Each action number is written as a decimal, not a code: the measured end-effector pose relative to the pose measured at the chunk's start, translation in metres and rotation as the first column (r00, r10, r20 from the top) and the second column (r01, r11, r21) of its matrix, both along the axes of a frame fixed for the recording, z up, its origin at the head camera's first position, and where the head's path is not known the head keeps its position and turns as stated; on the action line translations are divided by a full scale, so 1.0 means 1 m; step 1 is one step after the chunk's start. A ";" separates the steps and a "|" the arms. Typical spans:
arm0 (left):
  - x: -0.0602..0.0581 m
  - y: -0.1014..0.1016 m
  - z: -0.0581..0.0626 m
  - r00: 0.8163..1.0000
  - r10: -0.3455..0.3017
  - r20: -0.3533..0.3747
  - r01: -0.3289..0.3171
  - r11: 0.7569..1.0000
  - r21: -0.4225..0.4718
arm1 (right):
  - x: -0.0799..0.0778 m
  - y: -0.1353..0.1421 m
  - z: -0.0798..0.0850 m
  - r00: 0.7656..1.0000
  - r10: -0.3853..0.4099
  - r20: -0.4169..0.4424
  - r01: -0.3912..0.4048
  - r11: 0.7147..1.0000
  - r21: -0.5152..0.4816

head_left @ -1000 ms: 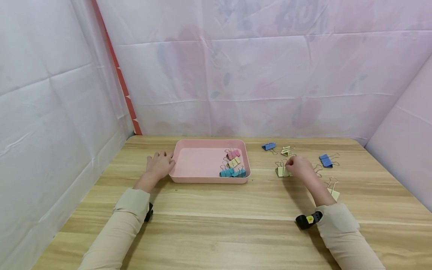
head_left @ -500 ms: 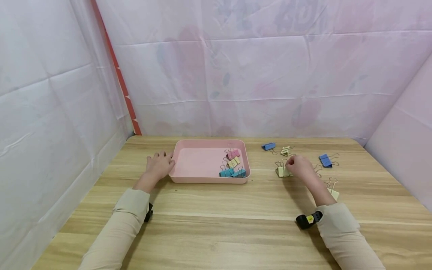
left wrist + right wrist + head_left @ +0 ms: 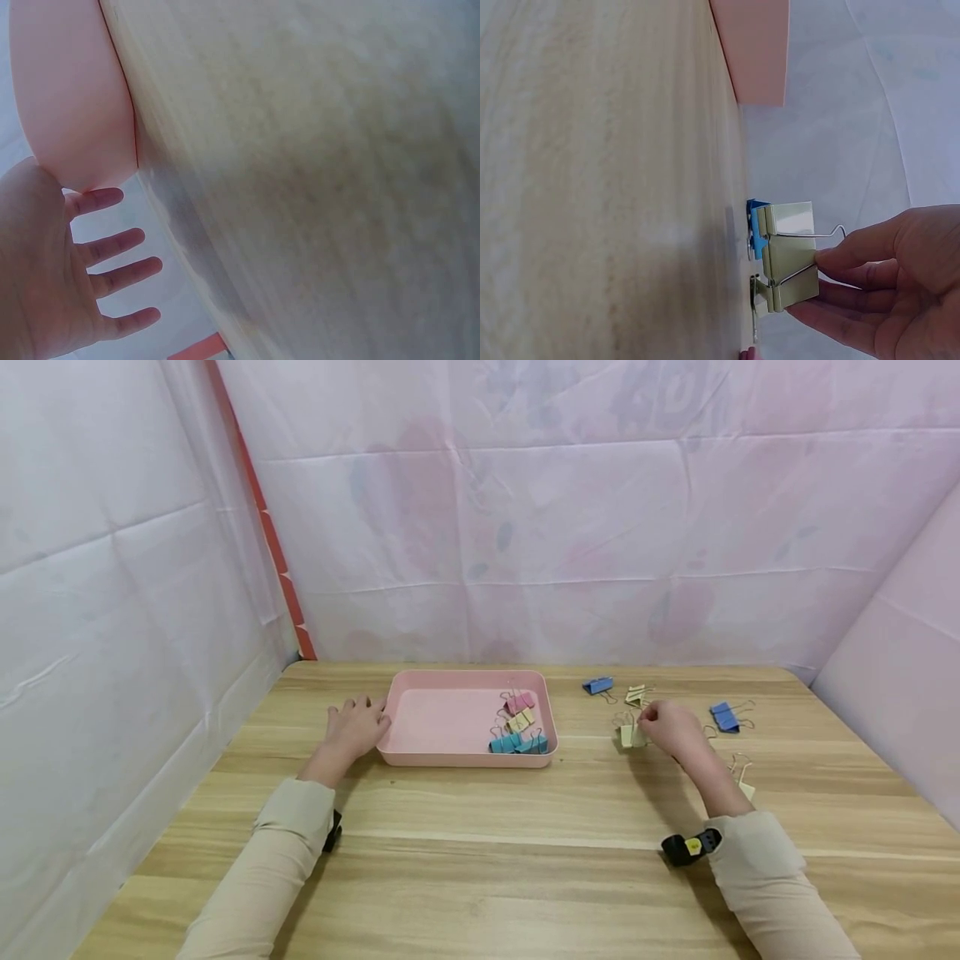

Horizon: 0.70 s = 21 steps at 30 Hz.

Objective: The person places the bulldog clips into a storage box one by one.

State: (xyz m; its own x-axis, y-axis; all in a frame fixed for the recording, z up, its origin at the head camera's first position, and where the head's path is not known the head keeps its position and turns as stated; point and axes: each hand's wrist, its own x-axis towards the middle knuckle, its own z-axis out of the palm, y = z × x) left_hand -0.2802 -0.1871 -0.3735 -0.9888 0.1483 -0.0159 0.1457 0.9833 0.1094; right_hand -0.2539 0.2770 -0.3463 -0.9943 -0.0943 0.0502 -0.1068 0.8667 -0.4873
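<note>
My right hand [image 3: 673, 731] pinches a pale yellow binder clip [image 3: 632, 737] by a wire handle. In the right wrist view, thumb and fingers hold this clip [image 3: 791, 259] just off the tabletop, its second handle sticking out free. With fingers spread and straight, my left hand [image 3: 352, 727] touches the left side of the pink tray [image 3: 438, 760]. The left wrist view has that hand [image 3: 52, 277] against the tray's corner [image 3: 82, 127]. A pink clip [image 3: 518, 702], a yellow clip [image 3: 521, 720] and two teal clips [image 3: 506, 742] lie at the tray's right end.
Around the right hand on the wooden table [image 3: 480, 877] lie a blue clip [image 3: 598, 686], a small yellow clip [image 3: 636, 695], another blue clip [image 3: 725, 717] and a pale yellow clip [image 3: 746, 790] partly behind the forearm. Cloth walls [image 3: 562, 527] stand behind and at both sides.
The right hand has raised the pale yellow binder clip slightly and shifted it a little to the right. My left hand stays at the tray.
</note>
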 end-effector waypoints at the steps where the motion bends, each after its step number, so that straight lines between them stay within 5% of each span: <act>1: 0.000 0.000 -0.001 1.000 0.001 0.001 -0.001 1.000 -0.001 | 0.000 0.000 0.000 1.000 0.001 -0.007 -0.001 1.000 0.001; 10: -0.001 0.000 -0.003 1.000 0.005 -0.005 -0.005 1.000 -0.003 | 0.000 -0.002 0.004 0.997 0.011 -0.072 -0.010 1.000 0.002; 21: -0.002 0.000 -0.002 1.000 0.006 -0.002 -0.006 1.000 0.001 | 0.001 -0.008 0.012 0.998 0.017 -0.052 -0.016 1.000 0.019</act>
